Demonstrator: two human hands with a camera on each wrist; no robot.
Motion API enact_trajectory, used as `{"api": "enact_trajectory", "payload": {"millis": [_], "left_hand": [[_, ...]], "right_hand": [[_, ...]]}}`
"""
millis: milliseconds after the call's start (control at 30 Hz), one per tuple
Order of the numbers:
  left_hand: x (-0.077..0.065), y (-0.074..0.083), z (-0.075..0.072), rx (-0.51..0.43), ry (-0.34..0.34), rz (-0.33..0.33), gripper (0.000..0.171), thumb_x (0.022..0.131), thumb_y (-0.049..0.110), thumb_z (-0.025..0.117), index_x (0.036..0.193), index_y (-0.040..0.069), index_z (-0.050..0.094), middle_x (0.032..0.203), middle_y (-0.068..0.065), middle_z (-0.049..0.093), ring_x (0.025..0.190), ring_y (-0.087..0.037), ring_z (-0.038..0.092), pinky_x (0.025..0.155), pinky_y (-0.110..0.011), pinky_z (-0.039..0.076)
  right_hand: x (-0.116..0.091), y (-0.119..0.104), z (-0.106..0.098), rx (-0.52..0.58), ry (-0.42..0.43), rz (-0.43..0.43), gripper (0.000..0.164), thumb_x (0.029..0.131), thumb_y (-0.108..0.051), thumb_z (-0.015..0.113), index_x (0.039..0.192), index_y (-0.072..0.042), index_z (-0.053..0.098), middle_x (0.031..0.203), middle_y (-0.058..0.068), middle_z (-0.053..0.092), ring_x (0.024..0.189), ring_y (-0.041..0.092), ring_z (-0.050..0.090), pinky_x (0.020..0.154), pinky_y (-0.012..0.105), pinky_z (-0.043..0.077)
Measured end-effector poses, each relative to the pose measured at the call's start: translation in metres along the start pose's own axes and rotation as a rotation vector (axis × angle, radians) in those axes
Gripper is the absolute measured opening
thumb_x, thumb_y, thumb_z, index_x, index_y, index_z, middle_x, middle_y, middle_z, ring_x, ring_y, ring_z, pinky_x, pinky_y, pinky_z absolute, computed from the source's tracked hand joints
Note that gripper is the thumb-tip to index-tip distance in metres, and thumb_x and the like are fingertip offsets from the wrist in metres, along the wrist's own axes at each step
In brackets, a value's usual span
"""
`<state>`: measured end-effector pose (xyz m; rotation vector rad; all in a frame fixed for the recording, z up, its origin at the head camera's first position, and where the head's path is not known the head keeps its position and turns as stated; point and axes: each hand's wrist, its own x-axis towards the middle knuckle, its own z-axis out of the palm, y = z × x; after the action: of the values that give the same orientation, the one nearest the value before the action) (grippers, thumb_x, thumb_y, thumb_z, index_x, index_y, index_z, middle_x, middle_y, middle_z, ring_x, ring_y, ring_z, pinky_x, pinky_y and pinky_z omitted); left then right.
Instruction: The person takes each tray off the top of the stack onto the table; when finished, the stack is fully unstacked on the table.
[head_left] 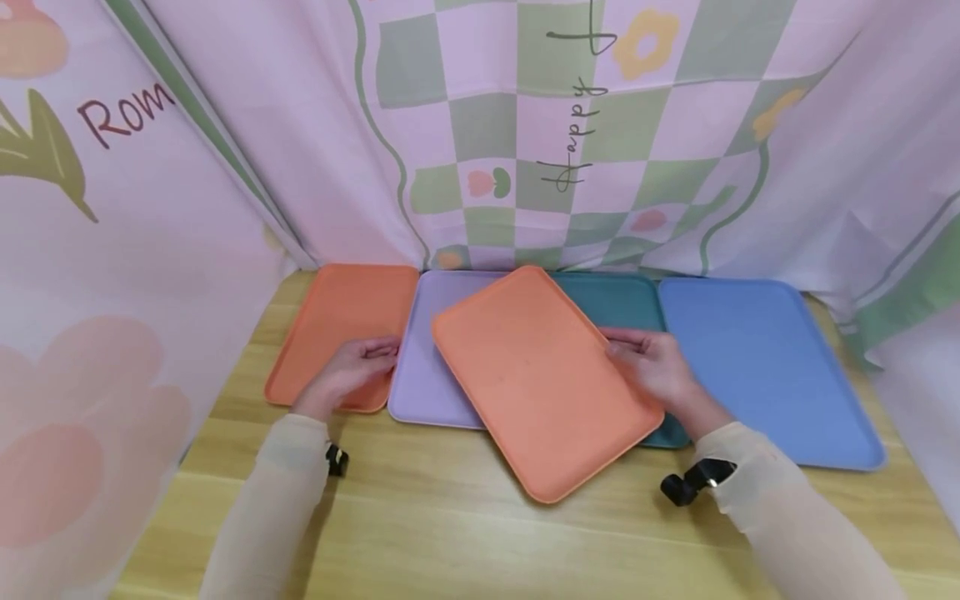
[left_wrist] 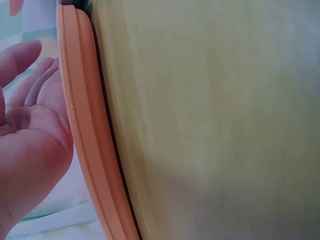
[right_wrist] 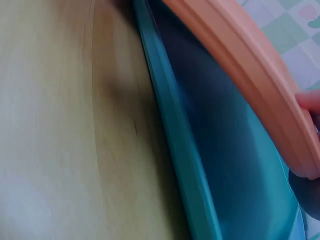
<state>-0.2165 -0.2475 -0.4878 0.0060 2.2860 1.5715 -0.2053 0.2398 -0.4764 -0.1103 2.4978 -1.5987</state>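
Observation:
My right hand (head_left: 656, 371) pinches the right edge of a light orange tray (head_left: 540, 375), thumb over its rim. This tray is turned at an angle and overlaps a purple tray (head_left: 438, 367) and a teal tray (head_left: 607, 296). The right wrist view shows the held tray's rim (right_wrist: 255, 70) raised above the teal tray (right_wrist: 230, 150). Over a darker orange tray (head_left: 360, 308) at the left, my left hand (head_left: 352, 371) has its fingertips by that tray's right edge. Its thumb stands apart from loosely bent fingers, gripping nothing.
A larger blue tray (head_left: 757, 367) lies at the right end of the row on the wooden table (head_left: 450, 517). Behind the row hangs a patterned curtain (head_left: 487, 125), with more cloth along the left and right sides.

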Motion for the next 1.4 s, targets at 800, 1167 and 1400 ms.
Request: {"api": "enact_trajectory", "payload": {"millis": [800,1167,1400], "left_hand": [[0.004,-0.002,-0.001,-0.034,-0.004,0.034,0.054,0.108,0.006,0.062,0.157,-0.01,0.048,0.162,-0.027,0.049,0.153,-0.038,0.048,0.112,-0.023,0.053],[0.002,0.001,-0.001,-0.02,-0.011,0.02,0.053,0.108,0.006,0.06,0.158,-0.009,0.048,0.163,-0.026,0.049,0.152,-0.039,0.049,0.111,-0.023,0.054],[0.001,0.0,-0.001,-0.003,-0.007,0.031,0.053,0.108,0.007,0.06,0.157,-0.009,0.049,0.162,-0.027,0.05,0.151,-0.039,0.05,0.111,-0.023,0.054]], "right_hand": [[-0.001,-0.014,-0.006,-0.073,-0.284,-0.166,0.033,0.108,-0.019,0.068,0.138,-0.005,0.074,0.107,0.015,0.084,0.073,0.021,0.079,0.058,0.035,0.062],[-0.005,-0.013,0.005,-0.071,-0.423,-0.233,0.029,0.107,-0.009,0.067,0.133,-0.003,0.076,0.11,0.018,0.083,0.073,0.02,0.08,0.056,0.032,0.06],[-0.01,-0.009,0.017,-0.075,-0.513,-0.283,0.028,0.106,-0.007,0.067,0.131,0.0,0.077,0.114,0.018,0.082,0.072,0.016,0.079,0.058,0.029,0.06]]}}
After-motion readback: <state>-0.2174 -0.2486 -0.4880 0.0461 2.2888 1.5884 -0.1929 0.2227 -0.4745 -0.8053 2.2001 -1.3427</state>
